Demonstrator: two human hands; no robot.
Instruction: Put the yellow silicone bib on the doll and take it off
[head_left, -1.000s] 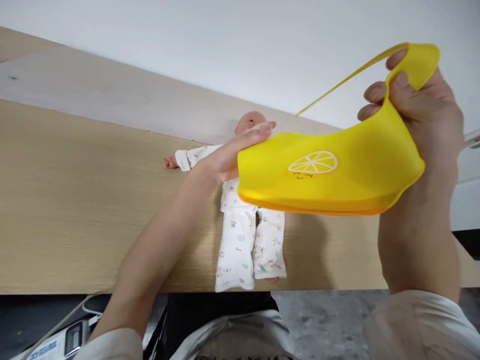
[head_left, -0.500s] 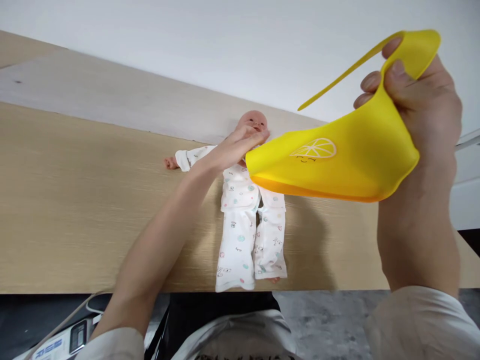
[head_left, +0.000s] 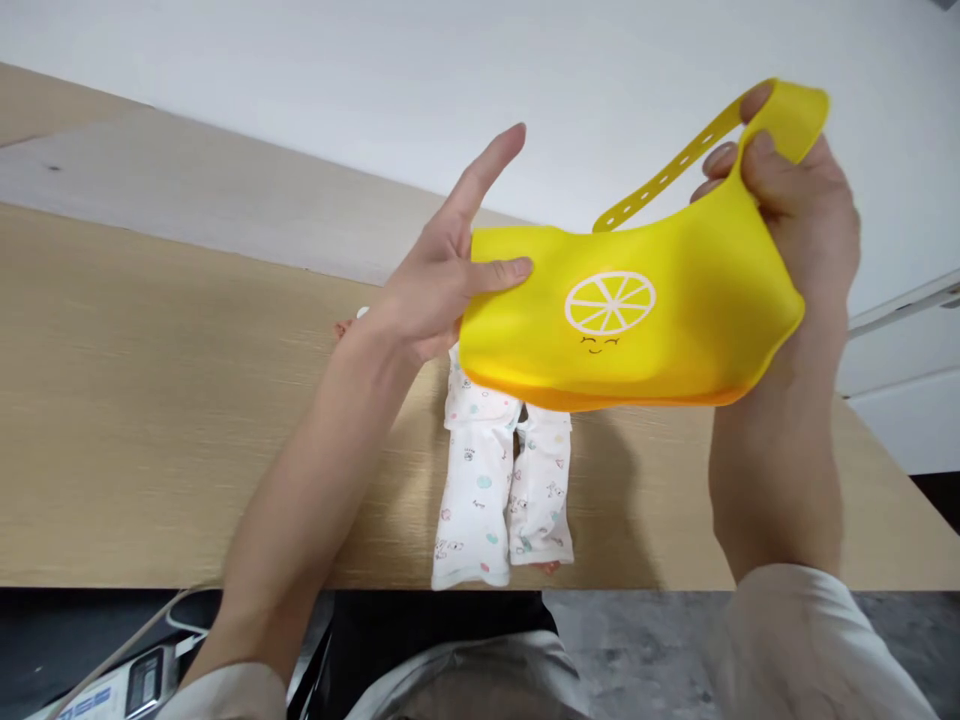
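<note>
A yellow silicone baby bib (head_left: 675, 290), printed with a white lemon slice and a small smiling face, is held up in front of me with its orange-tinted pocket edge low. My right hand (head_left: 802, 200) grips its upper right corner by the neck strap, thumb in front. The other strap, a row of holes along it, hangs loose toward the middle. At the bib's left edge, my left hand (head_left: 442, 270) has its thumb across the front and its index finger pointing up; the remaining fingers are hidden behind. Below lies a baby doll (head_left: 480, 500) in white printed clothes, head and chest covered by the bib.
The doll rests on a wooden table (head_left: 150, 430) against a white wall (head_left: 300, 90). Under the front edge at lower left are a cable and a white device (head_left: 142, 680) with a small display. Grey floor (head_left: 630, 650) shows below.
My left hand has come up from near the doll's face to the bib's left edge. The bib has turned flatter toward me and shifted left with my right hand, hiding the doll's head.
</note>
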